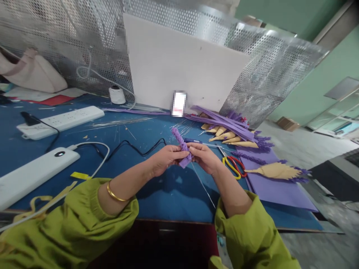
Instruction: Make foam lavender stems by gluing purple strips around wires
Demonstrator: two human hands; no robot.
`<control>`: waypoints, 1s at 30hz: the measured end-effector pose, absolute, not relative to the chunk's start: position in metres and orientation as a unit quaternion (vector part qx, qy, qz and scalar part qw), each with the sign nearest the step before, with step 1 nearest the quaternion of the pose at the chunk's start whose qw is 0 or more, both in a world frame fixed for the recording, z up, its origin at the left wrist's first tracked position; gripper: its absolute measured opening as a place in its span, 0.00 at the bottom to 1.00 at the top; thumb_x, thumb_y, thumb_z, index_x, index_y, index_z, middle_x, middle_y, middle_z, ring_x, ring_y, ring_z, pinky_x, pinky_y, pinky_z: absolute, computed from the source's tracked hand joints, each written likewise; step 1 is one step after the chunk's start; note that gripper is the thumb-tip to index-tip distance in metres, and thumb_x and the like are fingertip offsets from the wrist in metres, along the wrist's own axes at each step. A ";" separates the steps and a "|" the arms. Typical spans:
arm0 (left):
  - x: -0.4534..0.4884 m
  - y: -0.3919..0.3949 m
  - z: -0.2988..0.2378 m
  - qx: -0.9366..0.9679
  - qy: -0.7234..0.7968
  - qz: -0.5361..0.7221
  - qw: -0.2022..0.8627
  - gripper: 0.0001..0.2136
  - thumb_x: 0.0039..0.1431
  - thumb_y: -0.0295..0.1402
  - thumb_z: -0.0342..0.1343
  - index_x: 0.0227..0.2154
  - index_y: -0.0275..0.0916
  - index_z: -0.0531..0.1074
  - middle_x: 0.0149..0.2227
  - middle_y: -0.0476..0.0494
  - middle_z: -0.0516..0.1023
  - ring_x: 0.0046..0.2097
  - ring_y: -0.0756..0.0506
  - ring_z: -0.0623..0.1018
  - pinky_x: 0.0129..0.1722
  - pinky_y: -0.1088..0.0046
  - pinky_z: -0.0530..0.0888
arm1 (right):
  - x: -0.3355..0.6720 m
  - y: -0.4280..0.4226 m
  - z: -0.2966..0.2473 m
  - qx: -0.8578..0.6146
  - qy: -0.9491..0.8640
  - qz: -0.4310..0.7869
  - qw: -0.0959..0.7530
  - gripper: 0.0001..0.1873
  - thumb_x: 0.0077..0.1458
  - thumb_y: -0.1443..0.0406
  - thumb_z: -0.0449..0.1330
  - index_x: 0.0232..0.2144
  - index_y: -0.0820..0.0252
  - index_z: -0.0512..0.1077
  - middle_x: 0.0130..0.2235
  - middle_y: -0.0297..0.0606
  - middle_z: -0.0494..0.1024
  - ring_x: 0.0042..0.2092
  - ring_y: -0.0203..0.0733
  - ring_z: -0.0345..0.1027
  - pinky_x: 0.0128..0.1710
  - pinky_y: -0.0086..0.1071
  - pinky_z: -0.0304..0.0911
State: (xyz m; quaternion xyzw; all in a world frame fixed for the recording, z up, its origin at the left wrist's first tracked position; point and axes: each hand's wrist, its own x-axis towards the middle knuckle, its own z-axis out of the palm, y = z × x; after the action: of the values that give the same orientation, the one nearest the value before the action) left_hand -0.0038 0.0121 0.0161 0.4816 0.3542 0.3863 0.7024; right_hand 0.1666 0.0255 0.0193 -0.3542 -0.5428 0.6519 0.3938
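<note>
Between my two hands, above the middle of the blue table, is a purple paper lavender stem (179, 136), its ruffled tip slanting up and away. My left hand (167, 158) pinches it from the left, thumb and fingers closed on the lower part. From the other side my right hand (204, 156) grips the same part with thumb and forefinger. A flat loose end of purple paper (185, 161) hangs below the fingers. One thin wire (203, 185) runs from there down toward the front edge. Parts of the fingers are hidden behind the stem.
Scissors with red and yellow handles (234, 166) lie right of my right hand. Beyond are tan-wrapped flower bundles (224, 135), purple strips (221, 121) and purple sheets (280, 192). A lit phone (178, 104) leans on a white board (179, 63). Left are a power strip (64, 121) and black cable (134, 147).
</note>
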 end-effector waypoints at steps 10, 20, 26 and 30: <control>-0.002 0.006 0.021 0.472 0.420 0.364 0.685 0.17 0.43 0.41 0.68 0.34 0.36 0.80 0.35 0.40 0.81 0.33 0.48 0.76 0.31 0.74 0.66 | 0.165 0.026 0.017 -0.352 -0.516 0.650 0.433 0.12 0.41 0.62 0.70 0.30 0.59 0.76 0.28 0.31 0.75 0.24 0.29 0.62 0.23 0.23 0.58; -0.002 0.010 0.020 0.403 0.383 0.373 0.743 0.15 0.38 0.40 0.71 0.29 0.36 0.80 0.32 0.44 0.80 0.36 0.49 0.76 0.40 0.73 0.68 | 0.173 0.030 0.016 -0.249 -0.528 0.708 0.398 0.20 0.42 0.64 0.71 0.40 0.58 0.76 0.38 0.37 0.79 0.34 0.36 0.71 0.33 0.29 0.69; -0.002 0.006 0.022 0.424 0.371 0.358 0.745 0.15 0.40 0.41 0.71 0.30 0.37 0.81 0.34 0.43 0.81 0.39 0.48 0.76 0.39 0.73 0.67 | 0.171 0.031 0.012 -0.271 -0.491 0.706 0.432 0.14 0.41 0.62 0.71 0.32 0.60 0.75 0.29 0.32 0.76 0.25 0.31 0.65 0.24 0.25 0.64; -0.006 0.008 0.023 0.448 0.348 0.337 0.751 0.12 0.44 0.40 0.69 0.30 0.37 0.81 0.34 0.42 0.81 0.36 0.49 0.75 0.38 0.74 0.68 | 0.172 0.031 0.015 -0.268 -0.480 0.713 0.435 0.14 0.42 0.61 0.71 0.30 0.61 0.75 0.27 0.31 0.74 0.23 0.29 0.63 0.23 0.25 0.63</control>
State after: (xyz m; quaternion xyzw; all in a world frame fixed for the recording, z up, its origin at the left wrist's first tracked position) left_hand -0.0058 0.0080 0.0225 0.4479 0.3482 0.3375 0.7512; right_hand 0.1717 0.0309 0.0146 -0.2678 -0.4798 0.7130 0.4354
